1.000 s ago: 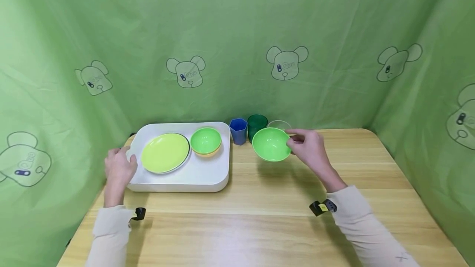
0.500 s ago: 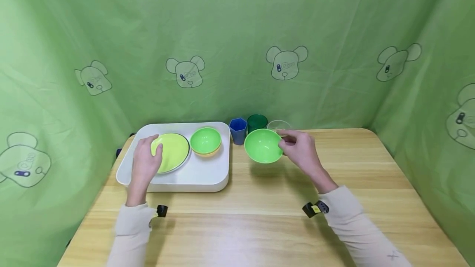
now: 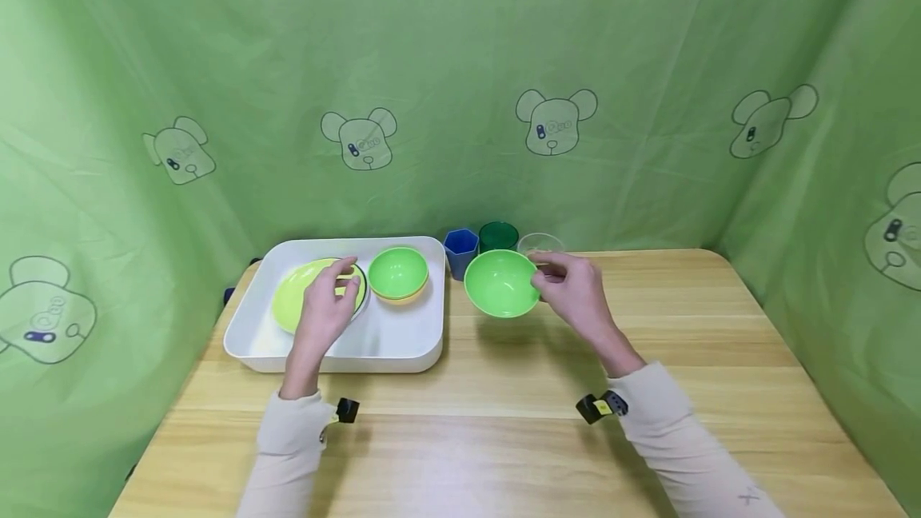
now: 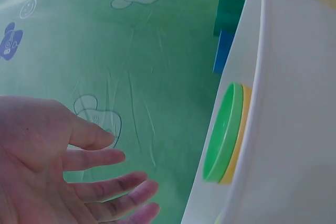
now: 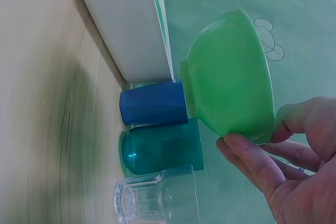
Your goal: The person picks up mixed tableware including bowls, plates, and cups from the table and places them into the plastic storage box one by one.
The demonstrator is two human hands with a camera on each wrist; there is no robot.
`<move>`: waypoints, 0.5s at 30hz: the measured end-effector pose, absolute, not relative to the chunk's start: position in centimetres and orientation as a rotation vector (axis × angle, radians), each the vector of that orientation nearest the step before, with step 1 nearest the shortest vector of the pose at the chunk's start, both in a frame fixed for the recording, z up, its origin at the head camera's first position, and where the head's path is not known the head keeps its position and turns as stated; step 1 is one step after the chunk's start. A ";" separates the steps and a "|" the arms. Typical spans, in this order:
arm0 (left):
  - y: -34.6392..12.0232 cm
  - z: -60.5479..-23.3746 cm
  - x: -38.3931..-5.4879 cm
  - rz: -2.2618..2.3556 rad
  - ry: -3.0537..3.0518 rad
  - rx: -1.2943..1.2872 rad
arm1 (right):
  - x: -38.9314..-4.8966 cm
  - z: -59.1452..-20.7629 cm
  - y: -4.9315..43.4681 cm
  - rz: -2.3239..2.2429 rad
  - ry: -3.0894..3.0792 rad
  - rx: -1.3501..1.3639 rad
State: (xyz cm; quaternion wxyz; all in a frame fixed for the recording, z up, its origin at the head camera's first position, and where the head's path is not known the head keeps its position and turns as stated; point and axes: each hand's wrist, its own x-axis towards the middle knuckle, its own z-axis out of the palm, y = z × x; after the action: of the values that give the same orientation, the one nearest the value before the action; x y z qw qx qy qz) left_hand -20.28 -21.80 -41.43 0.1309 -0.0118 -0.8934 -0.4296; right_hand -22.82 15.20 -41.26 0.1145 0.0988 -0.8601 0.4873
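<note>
R hand (image 3: 576, 292) pinches grn. bowl (image 3: 500, 284) at rim; L hand (image 3: 325, 310), fingers loose & grip free, above yel. plate (image 3: 289, 298) in tray (image 3: 403, 338).

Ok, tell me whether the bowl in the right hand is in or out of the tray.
Out: the right hand holds the bowl above the table, beside the tray.

Left hand (image 3: 327, 308) covers yellow plate (image 3: 293, 292) (partly).
</note>
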 end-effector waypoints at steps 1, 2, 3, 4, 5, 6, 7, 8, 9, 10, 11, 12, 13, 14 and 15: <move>-21.6 -41.4 -20.3 -1.251 -2.592 -0.042 | -22.8 -41.3 15.1 1.432 -2.521 0.289; -21.4 -41.3 -20.4 -1.249 -2.592 -0.049 | -22.8 -41.3 15.1 1.436 -2.520 0.289; -21.3 -41.3 -20.4 -1.251 -2.591 -0.055 | -22.8 -41.3 15.0 1.442 -2.518 0.289; -21.2 -41.3 -20.5 -1.251 -2.588 -0.057 | -22.8 -41.3 14.9 1.446 -2.517 0.290; -21.1 -41.4 -20.6 -1.253 -2.586 -0.059 | -22.8 -41.3 14.9 1.451 -2.513 0.292; -21.0 -41.4 -20.6 -1.255 -2.583 -0.059 | -22.9 -41.3 14.8 1.455 -2.511 0.292; -20.8 -41.5 -20.6 -1.263 -2.577 -0.060 | -22.9 -41.3 14.8 1.461 -2.507 0.293; -20.7 -41.5 -20.7 -1.274 -2.570 -0.063 | -22.9 -41.3 14.7 1.466 -2.503 0.295; -20.5 -41.6 -20.7 -1.284 -2.562 -0.069 | -22.9 -41.3 14.7 1.476 -2.498 0.295; -20.3 -41.7 -20.7 -1.293 -2.554 -0.076 | -22.9 -41.3 14.6 1.480 -2.494 0.296; -20.1 -41.7 -20.7 -1.302 -2.546 -0.087 | -22.9 -41.3 14.6 1.491 -2.492 0.295; -19.9 -41.7 -20.7 -1.313 -2.539 -0.098 | -22.9 -41.3 14.5 1.497 -2.489 0.297; -19.7 -41.8 -20.7 -1.323 -2.531 -0.111 | -22.9 -41.3 14.4 1.503 -2.487 0.300; -19.4 -41.8 -20.7 -1.330 -2.526 -0.123 | -22.8 -41.2 14.3 1.509 -2.485 0.303; -19.2 -41.9 -20.7 -1.335 -2.520 -0.134 | -22.8 -41.2 14.2 1.517 -2.482 0.305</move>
State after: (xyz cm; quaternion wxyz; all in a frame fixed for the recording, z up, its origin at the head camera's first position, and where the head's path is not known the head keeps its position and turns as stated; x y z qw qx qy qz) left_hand -20.73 -19.19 -41.88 0.1430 -0.0464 -0.8737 -0.4627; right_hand -22.84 14.23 -41.25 0.1081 0.1037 -0.8435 0.5158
